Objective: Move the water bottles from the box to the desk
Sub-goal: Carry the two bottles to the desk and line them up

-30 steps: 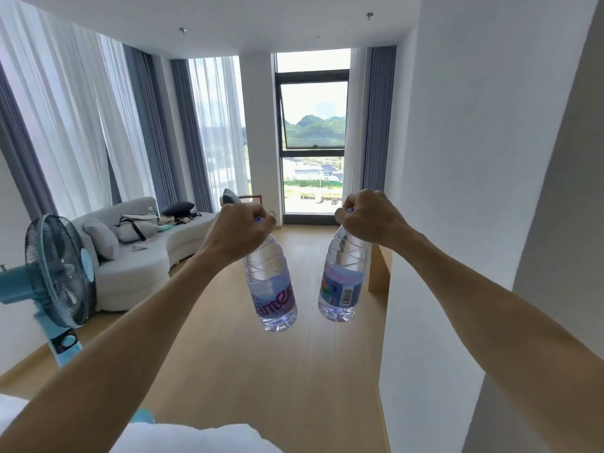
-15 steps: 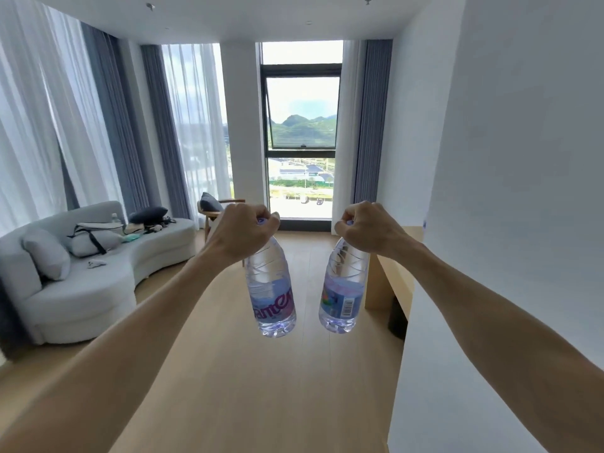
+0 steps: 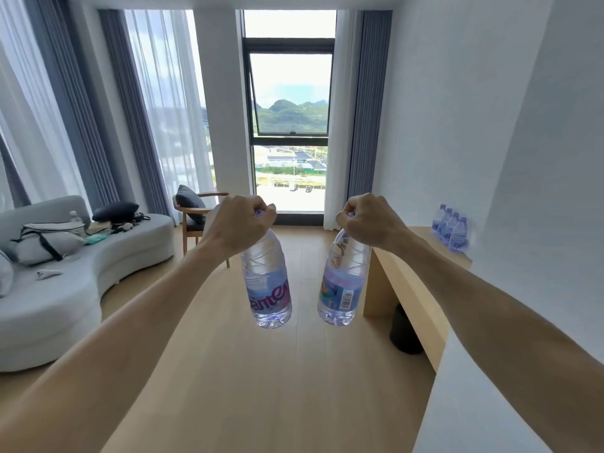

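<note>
Partway through: four bottles (image 3: pixel 450 229) already standing on the surface (image 3: pixel 421 276) at right, two more in transit at centre frame, left hand (image 3: pixel 240 222) fingers clenched round one bottle neck (image 3: pixel 266 282), right hand (image 3: pixel 369 220) fingers round the other (image 3: pixel 343 282).

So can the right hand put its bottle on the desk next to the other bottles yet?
Probably not yet. The right hand holds its bottle over the floor, short of the desk; nothing blocks the way to the four bottles.

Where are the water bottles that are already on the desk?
In the head view they stand far right: a row of water bottles at the back of the wooden desk, against the white wall, beyond the right hand.
</note>
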Available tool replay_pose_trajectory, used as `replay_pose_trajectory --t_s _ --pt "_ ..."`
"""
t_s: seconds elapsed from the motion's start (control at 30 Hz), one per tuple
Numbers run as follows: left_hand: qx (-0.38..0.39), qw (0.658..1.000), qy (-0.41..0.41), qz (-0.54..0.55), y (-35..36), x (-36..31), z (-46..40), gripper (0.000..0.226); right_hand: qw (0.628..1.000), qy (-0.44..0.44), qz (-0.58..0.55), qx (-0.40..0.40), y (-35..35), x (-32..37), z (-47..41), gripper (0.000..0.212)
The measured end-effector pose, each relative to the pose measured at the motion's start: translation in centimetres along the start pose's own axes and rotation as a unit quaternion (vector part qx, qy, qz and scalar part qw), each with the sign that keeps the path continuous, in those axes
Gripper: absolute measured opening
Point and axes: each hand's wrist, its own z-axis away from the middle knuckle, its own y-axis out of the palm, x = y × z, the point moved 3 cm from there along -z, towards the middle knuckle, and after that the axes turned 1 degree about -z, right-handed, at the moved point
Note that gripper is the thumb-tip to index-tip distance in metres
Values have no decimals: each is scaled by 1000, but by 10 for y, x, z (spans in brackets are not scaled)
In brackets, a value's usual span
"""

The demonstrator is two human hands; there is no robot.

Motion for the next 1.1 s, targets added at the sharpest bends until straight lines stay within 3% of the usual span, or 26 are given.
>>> replay_pose_trajectory --t_s 0.4,0.9,1.1 --pt "24 998 -25 -59 132 56 -192 33 999 -47 -19 17 41 -133 -206 17" --pt "51 998 33 11 350 74 -387 33 997 55 45 -30 38 -333 -356 18" --pt "76 993 79 54 455 71 -486 34 991 104 79 -16 23 -422 -425 17"
